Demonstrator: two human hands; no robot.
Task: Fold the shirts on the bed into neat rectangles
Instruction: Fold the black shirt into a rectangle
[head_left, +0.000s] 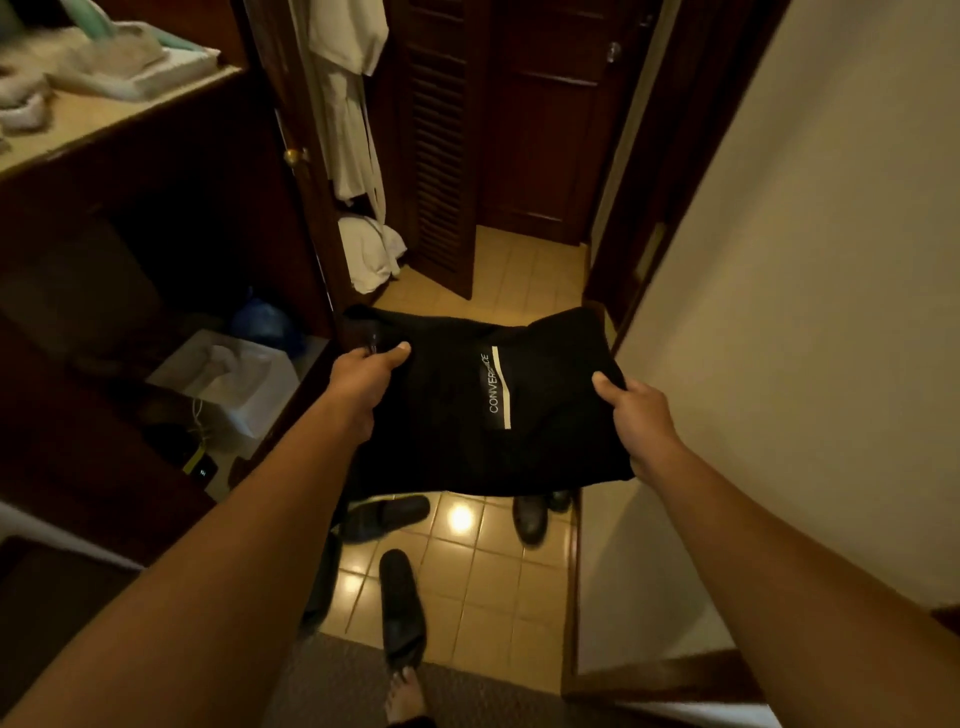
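Tiled floor (483, 597) is catching a bright light glare, with dark slippers (387, 517) and a brown shoe (530, 517) lying around on it. White robe (353, 119) is hanging by the louvered closet door (441, 156). A white paper bag (244, 384) is sitting on the low shelf at left, pale towels (104, 57) piling up on the top counter.

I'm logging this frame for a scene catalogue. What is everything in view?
folded shirt: one, black with white print, held in the air over the floor
shoes: several, dark, scattered on the tiled floor
white garments: hanging by the door
paper bag: one, white, low on the left
louvred door: dark wood, ahead
left hand: grips the shirt's left edge
right hand: grips the shirt's right edge
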